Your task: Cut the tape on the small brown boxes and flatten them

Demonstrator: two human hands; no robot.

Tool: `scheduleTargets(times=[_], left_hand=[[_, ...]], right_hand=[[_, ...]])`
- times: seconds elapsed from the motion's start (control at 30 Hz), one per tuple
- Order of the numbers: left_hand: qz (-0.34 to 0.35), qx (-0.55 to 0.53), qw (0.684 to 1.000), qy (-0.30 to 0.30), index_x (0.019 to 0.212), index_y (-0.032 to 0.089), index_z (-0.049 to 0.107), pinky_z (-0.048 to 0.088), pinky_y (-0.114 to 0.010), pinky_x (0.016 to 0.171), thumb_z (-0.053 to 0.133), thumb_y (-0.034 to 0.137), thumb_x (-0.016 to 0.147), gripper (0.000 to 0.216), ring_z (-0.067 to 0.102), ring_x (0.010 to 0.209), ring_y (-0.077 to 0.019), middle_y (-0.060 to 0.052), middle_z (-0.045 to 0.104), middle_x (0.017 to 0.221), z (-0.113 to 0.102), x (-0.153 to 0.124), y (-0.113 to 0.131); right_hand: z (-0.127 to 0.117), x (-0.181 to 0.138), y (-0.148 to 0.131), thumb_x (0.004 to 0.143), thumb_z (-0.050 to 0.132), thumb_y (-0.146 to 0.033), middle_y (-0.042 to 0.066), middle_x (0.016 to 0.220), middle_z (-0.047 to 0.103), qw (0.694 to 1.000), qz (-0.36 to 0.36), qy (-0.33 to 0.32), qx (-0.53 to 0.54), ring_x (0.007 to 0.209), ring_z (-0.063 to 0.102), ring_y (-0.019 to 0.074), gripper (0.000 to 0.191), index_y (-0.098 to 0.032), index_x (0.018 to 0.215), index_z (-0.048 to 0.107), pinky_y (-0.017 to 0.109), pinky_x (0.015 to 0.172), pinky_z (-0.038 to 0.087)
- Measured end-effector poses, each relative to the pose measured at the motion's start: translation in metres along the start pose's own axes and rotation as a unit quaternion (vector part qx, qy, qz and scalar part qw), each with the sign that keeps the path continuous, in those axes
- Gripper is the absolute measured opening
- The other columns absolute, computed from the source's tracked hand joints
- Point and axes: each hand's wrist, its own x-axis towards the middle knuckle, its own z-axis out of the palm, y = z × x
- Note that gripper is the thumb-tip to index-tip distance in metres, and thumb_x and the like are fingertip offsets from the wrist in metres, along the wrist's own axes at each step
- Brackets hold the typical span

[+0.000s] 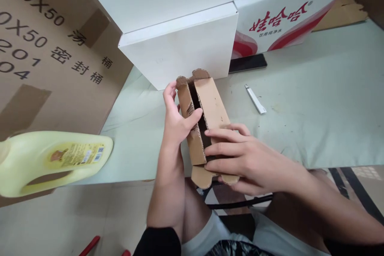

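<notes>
A small brown cardboard box (212,98) lies in front of me near the table's front edge, with a dark gap between its two long top flaps and rounded tabs at both ends. My left hand (177,118) grips its left side, thumb over the left flap and fingers behind the wall. Across the near right part of the box lies my right hand (240,156), its fingertips at the gap's edge and its thumb side low by the near tabs. A white utility knife (255,99) lies on the cloth to the right of the box.
Behind the box stands a white box (180,50), with a printed water carton (282,24) at its right. A black phone (247,63) lies at their foot. A large carton (57,48) and a yellow jug (60,160) occupy the left. Pale green cloth (330,100) covers the table.
</notes>
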Motion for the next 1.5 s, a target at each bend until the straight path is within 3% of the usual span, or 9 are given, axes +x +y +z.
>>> scheduleTargets(times=[0.13,0.3,0.43,0.6,0.73,0.9,1.0,1.2,1.5], left_hand=[[0.010,-0.100,0.995,0.018,0.142,0.042,0.038,0.037,-0.053,0.120,0.080,0.063,0.075,0.082,0.041,0.146,-0.0348,-0.006,0.045,0.149,-0.008,0.000,-0.009],[-0.028,-0.200,0.979,0.014,0.137,0.045,0.044,0.049,-0.048,0.110,0.076,0.046,0.068,0.076,0.055,0.126,-0.0299,-0.003,0.053,0.133,-0.027,-0.002,-0.015],[-0.027,-0.184,0.982,0.008,0.137,0.045,0.042,0.046,-0.054,0.113,0.074,0.047,0.065,0.079,0.051,0.136,-0.0331,-0.003,0.050,0.141,-0.030,0.000,-0.019],[0.011,-0.134,0.991,0.009,0.141,0.043,0.038,0.043,-0.057,0.117,0.074,0.063,0.068,0.084,0.045,0.145,-0.0355,-0.006,0.050,0.148,-0.027,0.003,-0.021],[0.046,-0.106,0.993,0.020,0.140,0.046,0.039,0.058,-0.041,0.091,0.072,0.067,0.077,0.074,0.065,0.115,-0.0261,-0.004,0.062,0.132,-0.025,0.005,-0.024],[0.057,-0.045,0.996,0.049,0.136,0.039,0.047,0.057,-0.033,0.074,0.069,0.066,0.083,0.063,0.065,0.081,-0.0185,-0.002,0.066,0.103,-0.023,0.006,-0.025],[0.058,0.012,0.997,0.051,0.129,0.033,0.056,0.057,-0.035,0.079,0.068,0.068,0.084,0.058,0.064,0.085,-0.0201,-0.003,0.065,0.099,-0.022,0.005,-0.022],[0.029,0.122,0.990,0.062,0.132,0.029,0.061,0.050,-0.046,0.107,0.071,0.069,0.084,0.063,0.060,0.123,-0.0291,-0.009,0.064,0.126,-0.014,0.003,-0.018],[0.040,0.167,0.985,0.017,0.115,0.029,0.081,0.044,-0.055,0.116,0.064,0.059,0.093,0.041,0.059,0.127,-0.0301,-0.009,0.057,0.143,-0.010,0.004,-0.019]], right_hand=[[-0.002,0.001,-0.004,0.098,0.060,-0.029,0.001,0.104,0.074,0.999,0.014,0.028,-0.022,0.142,0.052,0.0258,0.013,-0.023,0.100,0.071,0.045,0.121,0.018],[-0.010,-0.009,0.006,0.100,0.059,-0.035,0.003,0.091,0.066,0.987,0.032,0.112,-0.109,0.123,0.061,0.0269,0.014,-0.025,0.098,0.068,0.049,0.114,0.029],[-0.012,-0.016,0.022,0.096,0.067,-0.040,0.004,0.090,0.062,0.961,0.041,0.199,-0.186,0.114,0.062,0.0298,0.013,-0.028,0.100,0.064,0.051,0.102,0.042],[-0.002,-0.014,0.034,0.091,0.072,-0.019,0.008,0.111,0.062,0.932,0.106,0.289,-0.191,0.109,0.064,0.0286,0.029,-0.032,0.114,0.061,0.050,0.094,0.053],[0.002,-0.011,0.034,0.092,0.065,-0.012,0.008,0.115,0.062,0.949,0.125,0.260,-0.127,0.104,0.067,0.0248,0.044,-0.032,0.130,0.053,0.042,0.086,0.060],[0.003,-0.009,0.032,0.093,0.062,-0.011,0.008,0.114,0.066,0.954,0.118,0.253,-0.111,0.102,0.069,0.0238,0.043,-0.031,0.130,0.053,0.040,0.084,0.061],[0.005,-0.008,0.031,0.093,0.061,-0.012,0.008,0.114,0.068,0.953,0.120,0.261,-0.092,0.101,0.070,0.0239,0.041,-0.030,0.129,0.056,0.041,0.084,0.061],[0.005,-0.009,0.033,0.092,0.068,-0.028,0.010,0.116,0.072,0.979,0.086,0.175,-0.059,0.110,0.069,0.0276,0.032,-0.028,0.124,0.065,0.048,0.098,0.058],[-0.006,-0.021,0.039,0.087,0.065,-0.028,0.015,0.150,0.059,0.996,0.063,0.035,0.050,0.148,0.046,0.0332,0.063,-0.021,0.149,0.054,0.057,0.120,0.043]])
